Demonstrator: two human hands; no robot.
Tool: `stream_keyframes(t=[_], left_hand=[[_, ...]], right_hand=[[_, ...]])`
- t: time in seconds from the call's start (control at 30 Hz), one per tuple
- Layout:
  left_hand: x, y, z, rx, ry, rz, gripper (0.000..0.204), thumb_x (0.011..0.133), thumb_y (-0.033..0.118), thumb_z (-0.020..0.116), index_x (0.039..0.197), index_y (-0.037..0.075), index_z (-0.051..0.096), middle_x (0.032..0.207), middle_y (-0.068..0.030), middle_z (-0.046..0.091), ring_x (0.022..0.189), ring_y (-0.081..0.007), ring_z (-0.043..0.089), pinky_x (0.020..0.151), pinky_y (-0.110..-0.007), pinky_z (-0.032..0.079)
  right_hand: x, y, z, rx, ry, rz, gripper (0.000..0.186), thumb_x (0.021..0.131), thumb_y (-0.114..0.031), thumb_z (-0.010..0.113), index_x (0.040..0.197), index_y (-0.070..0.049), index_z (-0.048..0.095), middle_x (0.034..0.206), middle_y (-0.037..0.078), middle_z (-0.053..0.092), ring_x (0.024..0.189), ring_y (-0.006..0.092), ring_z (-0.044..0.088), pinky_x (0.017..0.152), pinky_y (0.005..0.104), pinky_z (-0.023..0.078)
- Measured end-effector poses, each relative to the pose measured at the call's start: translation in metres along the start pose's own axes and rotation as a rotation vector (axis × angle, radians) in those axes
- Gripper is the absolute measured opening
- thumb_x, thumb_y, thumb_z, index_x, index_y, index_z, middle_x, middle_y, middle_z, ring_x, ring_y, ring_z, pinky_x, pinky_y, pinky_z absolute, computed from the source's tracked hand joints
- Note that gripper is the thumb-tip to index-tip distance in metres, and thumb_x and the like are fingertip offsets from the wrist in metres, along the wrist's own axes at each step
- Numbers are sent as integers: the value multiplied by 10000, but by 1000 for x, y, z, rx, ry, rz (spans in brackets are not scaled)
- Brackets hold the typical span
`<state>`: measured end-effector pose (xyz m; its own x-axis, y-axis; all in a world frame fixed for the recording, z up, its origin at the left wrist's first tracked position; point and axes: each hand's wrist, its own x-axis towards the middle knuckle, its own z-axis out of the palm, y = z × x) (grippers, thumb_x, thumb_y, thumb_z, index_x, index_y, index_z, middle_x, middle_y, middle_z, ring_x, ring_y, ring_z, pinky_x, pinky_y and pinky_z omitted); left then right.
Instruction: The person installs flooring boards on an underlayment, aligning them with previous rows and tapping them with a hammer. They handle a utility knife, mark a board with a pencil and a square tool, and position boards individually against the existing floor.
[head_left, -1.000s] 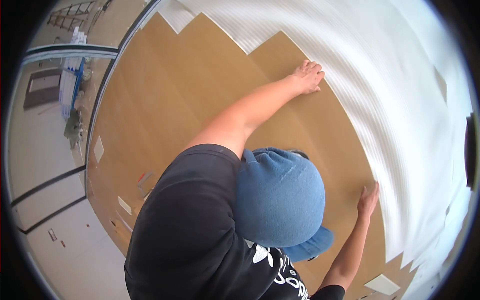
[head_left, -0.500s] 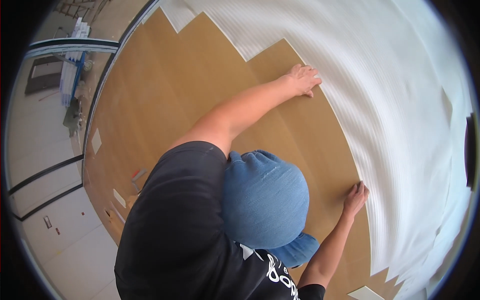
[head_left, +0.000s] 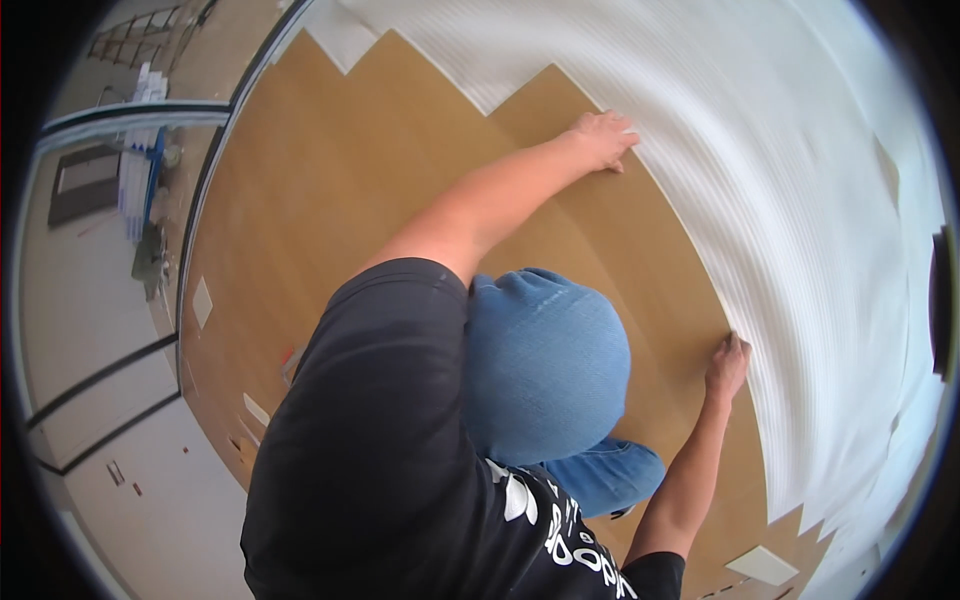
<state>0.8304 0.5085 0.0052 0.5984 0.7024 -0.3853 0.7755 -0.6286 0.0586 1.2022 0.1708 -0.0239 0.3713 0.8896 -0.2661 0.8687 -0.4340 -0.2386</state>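
Wood-look floor planks (head_left: 420, 120) spread beneath me, joined in rows with stepped ends. My left hand (head_left: 603, 139) rests on the outermost plank (head_left: 665, 245) near its far end, fingers apart and reaching over its outer edge, thumb on the surface. Farther down the same edge, my right hand (head_left: 731, 365) has its fingers closed at the rim of the plank; its fingertips are partly hidden. Between my arms is my bent knee (head_left: 550, 365) in blue denim.
White ribbed underlay (head_left: 790, 260) stretches along the right. Pale plank offcuts, one of them (head_left: 763, 565) at the lower right, lie on the floor. A dark-framed glass partition (head_left: 195, 200) borders the left side, with a ladder (head_left: 135, 35) and stacked white lengths (head_left: 135, 180) beyond.
My right hand has slid a little farther up along the plank edge. The left hand keeps its place on the plank. My view has shifted slightly.
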Motion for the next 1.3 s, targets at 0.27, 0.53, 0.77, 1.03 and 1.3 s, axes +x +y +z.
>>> stream_keyframes(t=[0.27, 0.53, 0.77, 1.03, 1.3], left_hand=[[19, 18, 71, 132, 355, 273, 589, 1027, 437, 533, 1503, 97, 467, 1521, -133, 476, 1472, -349, 334, 1256, -507, 235], [-8, -7, 109, 131, 186, -37, 655, 1069, 374, 469, 1623, 80, 282, 1700, -151, 227, 1572, -343, 188, 1246, -536, 191], [3, -19, 100, 84, 270, 121, 605, 1019, 204, 593, 1569, 68, 382, 1604, -235, 346, 1471, -400, 355, 1185, -471, 332], [79, 168, 58, -451, 141, 471, 131, 930, 62, 640, 1054, 27, 619, 946, -163, 598, 878, -379, 563, 808, -493, 448], [88, 188, 71, -288, 387, 714, 66, 909, 51, 611, 974, 60, 613, 844, -144, 576, 801, -384, 536, 807, -493, 433]], right_hand=[[-21, 25, 45, -537, -12, -94, 361, 974, -189, 508, 1181, 34, 702, 1567, 272, 423, 1505, 414, 313, 1272, 557, 157], [8, 50, -31, 97, 41, 160, 803, 978, -583, 558, 1538, -36, 381, 1600, 216, 363, 1494, 371, 320, 1235, 512, 237], [-25, 209, 4, -41, 902, 625, 793, 1002, -496, 553, 1578, -15, 297, 1649, 239, 246, 1512, 404, 272, 1218, 616, 185], [-32, 185, 36, -2, 630, 675, 680, 956, -409, 610, 1506, -42, 453, 1626, 191, 315, 1466, 363, 342, 1223, 556, 227], [-45, 193, 22, -8, 505, 687, 626, 915, -390, 625, 1441, -65, 522, 1563, 168, 422, 1451, 341, 364, 1217, 537, 233]])
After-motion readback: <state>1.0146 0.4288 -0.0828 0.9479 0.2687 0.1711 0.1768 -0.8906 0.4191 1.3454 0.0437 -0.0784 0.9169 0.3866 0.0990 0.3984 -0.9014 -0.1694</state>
